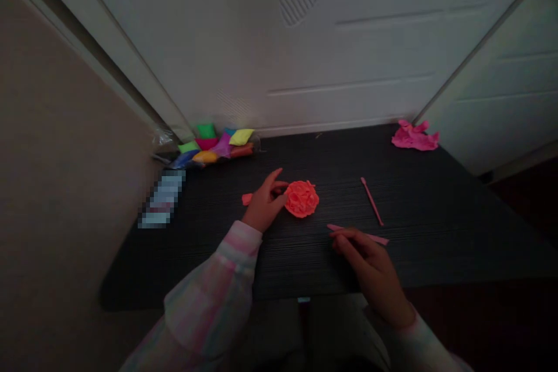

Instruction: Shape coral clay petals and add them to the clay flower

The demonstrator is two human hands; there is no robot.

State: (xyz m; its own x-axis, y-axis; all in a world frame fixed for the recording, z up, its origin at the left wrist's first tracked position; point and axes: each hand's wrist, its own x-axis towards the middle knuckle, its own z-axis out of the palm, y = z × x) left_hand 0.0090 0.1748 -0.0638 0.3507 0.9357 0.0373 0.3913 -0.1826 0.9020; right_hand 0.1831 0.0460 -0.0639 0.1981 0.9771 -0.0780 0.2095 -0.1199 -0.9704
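Note:
A round, ruffled piece of orange modelling clay (301,199) lies on the dark table, its surface crumpled into folds. My left hand (265,200) is at its left edge, fingers apart and thumb touching or almost touching the rim. Partly behind that hand sits a small orange clay piece (247,199). My right hand (368,258) is nearer the table's front edge, its fingertips drawn together in a pinch; anything between them is too small or hidden to tell. A flat pink modelling tool (378,239) passes behind the right hand. Further back lies a thin pink modelling stick (372,201).
Colourful clay packets (213,148) are heaped in clear plastic at the back left. A pixelated white item (162,199) lies at the left edge. Crumpled pink clay (415,136) sits at the back right corner. A white panel (305,81) rises behind the dark table (288,267).

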